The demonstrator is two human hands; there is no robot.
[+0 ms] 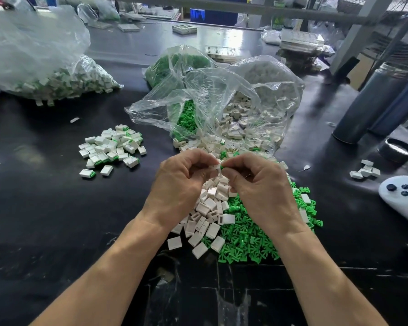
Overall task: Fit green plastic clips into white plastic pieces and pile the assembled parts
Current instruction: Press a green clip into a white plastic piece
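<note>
While left hand (181,182) pinches white piece (216,166), clip (222,167) points leftward.

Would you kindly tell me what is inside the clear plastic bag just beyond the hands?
The clear plastic bag holds white plastic pieces and green plastic clips. Crumpled film hides what lies deeper.

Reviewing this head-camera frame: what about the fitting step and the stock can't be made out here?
- How far the green clip sits in the white piece: left hand and right hand cover the joint.
- Loose parts under both hands and wrists.
- Contents deep in the clear bag: glare and folds blur them.
- White device: cut off by the right edge.
</note>
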